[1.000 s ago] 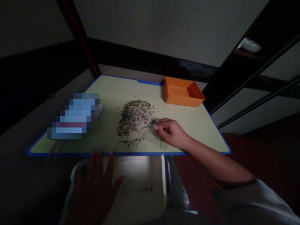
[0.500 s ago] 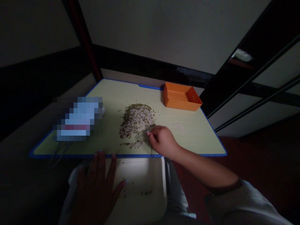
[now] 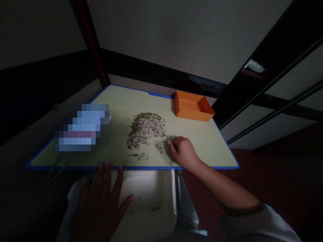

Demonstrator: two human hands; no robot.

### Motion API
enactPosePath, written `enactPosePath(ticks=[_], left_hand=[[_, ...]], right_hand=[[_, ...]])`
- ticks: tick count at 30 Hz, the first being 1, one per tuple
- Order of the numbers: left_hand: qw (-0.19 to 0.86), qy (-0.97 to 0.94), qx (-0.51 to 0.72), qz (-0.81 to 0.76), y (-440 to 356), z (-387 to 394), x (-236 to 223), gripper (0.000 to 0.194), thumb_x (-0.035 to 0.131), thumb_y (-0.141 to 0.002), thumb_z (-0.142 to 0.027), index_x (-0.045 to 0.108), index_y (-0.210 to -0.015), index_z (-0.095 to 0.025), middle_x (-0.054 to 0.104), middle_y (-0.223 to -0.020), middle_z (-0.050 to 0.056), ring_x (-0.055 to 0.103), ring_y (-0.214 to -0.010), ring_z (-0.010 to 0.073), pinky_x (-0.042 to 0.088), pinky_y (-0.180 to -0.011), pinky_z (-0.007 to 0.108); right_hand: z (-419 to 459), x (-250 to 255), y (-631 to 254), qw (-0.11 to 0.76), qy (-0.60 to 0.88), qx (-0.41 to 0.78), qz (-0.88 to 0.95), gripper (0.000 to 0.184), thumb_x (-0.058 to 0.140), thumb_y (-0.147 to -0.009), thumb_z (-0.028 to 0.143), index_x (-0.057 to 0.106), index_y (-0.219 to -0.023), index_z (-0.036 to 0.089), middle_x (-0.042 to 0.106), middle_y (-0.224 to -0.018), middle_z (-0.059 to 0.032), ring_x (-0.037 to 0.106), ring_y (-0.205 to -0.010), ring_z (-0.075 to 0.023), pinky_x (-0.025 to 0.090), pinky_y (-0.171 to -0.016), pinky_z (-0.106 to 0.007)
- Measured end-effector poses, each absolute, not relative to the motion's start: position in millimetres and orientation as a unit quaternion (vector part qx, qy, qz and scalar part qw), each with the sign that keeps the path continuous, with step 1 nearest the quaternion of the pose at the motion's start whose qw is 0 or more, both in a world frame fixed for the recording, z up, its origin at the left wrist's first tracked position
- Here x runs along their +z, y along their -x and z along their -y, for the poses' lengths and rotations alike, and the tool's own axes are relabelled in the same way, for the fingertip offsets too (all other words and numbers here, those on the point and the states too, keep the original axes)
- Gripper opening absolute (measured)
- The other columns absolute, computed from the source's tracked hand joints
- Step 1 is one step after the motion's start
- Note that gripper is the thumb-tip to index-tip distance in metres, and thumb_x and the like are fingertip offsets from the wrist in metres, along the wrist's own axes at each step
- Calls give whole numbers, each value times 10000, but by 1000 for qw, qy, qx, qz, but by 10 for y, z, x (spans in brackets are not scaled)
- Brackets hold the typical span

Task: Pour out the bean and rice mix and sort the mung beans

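Observation:
My right hand (image 3: 183, 152) is closed around the edge of a clear plastic piece (image 3: 163, 153), whose exact kind I cannot make out. It rests on the pale yellow tabletop with a few grains showing through or beside it. Left of it lies a pile (image 3: 146, 129) of small green grains mixed with paler, pinkish ones. A short trail of loose grains (image 3: 138, 156) sits nearer the front edge. My left hand (image 3: 99, 205), in shadow, has its fingers spread, fingertips by the table's front edge, above a white tray (image 3: 153, 223) with several dark grains inside.
An orange open box (image 3: 193, 116) stands at the back right of the blue-rimmed table (image 3: 123, 95). A blurred-out pale device (image 3: 82, 129) is on the left side, with a wire loop (image 3: 59, 166) hanging over the front edge. Wall panels rise behind the table.
My right hand has moved right with the clear plastic piece, away from the pile and the front trail. My left hand stays spread by the front edge.

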State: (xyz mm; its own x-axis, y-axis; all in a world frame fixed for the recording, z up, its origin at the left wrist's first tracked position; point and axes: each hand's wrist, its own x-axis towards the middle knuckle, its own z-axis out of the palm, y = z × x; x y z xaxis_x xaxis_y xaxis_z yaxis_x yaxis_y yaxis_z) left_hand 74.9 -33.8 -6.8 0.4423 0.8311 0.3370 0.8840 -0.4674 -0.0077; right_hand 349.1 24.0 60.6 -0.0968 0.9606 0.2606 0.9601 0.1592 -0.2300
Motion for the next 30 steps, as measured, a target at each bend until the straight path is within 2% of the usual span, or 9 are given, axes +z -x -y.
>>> enactPosePath(ticks=[11,16,20,24,30], left_hand=[[89,842,-148,511,-746,345,-65,758,372,-906,-438,36,-1520,-148,-13,-1638,275,17,-1535,400,145,-1168,720],[86,843,-154,508,-770,344,-72,766,386,-903,-437,39,-1519,-143,-22,-1636,278,34,-1530,418,147,-1161,731],[93,838,-167,511,-782,341,-87,739,360,-913,-431,40,-1522,-161,10,-1641,265,56,-1532,402,164,-1159,729],[97,836,-170,513,-783,346,-85,745,370,-911,-432,37,-1522,-166,9,-1642,262,57,-1532,400,166,-1161,730],[117,836,-192,500,-754,315,-128,738,395,-903,-440,115,-1515,-136,54,-1636,268,89,-1530,393,160,-1174,713]], right_hand=[[-274,798,-3880,276,561,84,776,345,481,-968,230,476,-624,203,508,-640,-15,481,-688,-168,373,-685,-297],[-389,964,-4027,249,476,88,839,314,483,-985,258,533,-684,186,513,-696,-26,476,-735,-179,375,-733,-315],[-567,977,-4051,208,407,88,885,353,470,-998,366,567,-712,184,515,-748,-40,477,-795,-194,380,-773,-327],[-655,911,-4046,226,384,96,890,399,446,-998,441,569,-718,186,520,-796,-54,479,-829,-200,392,-790,-330],[-597,869,-4222,211,445,75,867,330,484,-991,358,593,-741,172,514,-801,-52,459,-830,-201,372,-793,-335]])
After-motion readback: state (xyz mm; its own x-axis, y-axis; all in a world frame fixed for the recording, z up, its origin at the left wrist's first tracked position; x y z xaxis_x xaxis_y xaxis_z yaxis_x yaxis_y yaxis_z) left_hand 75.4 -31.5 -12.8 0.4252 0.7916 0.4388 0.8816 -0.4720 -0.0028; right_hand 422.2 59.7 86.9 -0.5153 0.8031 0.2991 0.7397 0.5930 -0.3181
